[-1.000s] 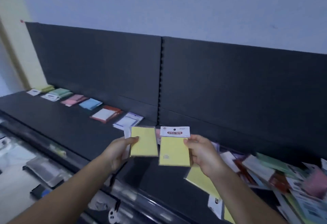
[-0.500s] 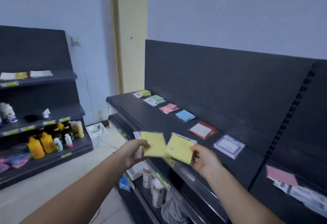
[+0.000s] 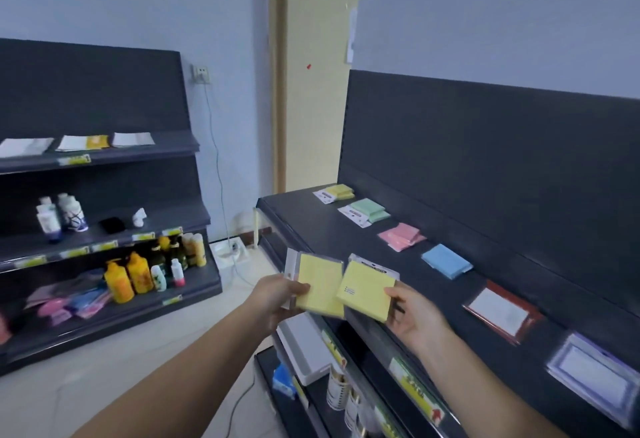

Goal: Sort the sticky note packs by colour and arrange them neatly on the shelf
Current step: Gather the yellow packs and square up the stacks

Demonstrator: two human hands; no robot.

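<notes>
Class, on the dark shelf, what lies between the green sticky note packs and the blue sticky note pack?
The pink sticky note packs lie between them, apart from both, seen in the head view.

Pale yellow packs (image 3: 320,285), dark grey shelf (image 3: 332,237), pale blue wall (image 3: 485,15).

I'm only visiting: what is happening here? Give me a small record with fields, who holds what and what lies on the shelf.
left hand: grips left yellow pack
right hand: grips right yellow pack
held packs: side by side, over the front edge of the shelf, not yet set down
row on shelf, far to near: yellow pile, green pile, pink pile, blue pack, red-framed pack, purple-framed pack
likely destination: yellow pile, at the far end
</notes>
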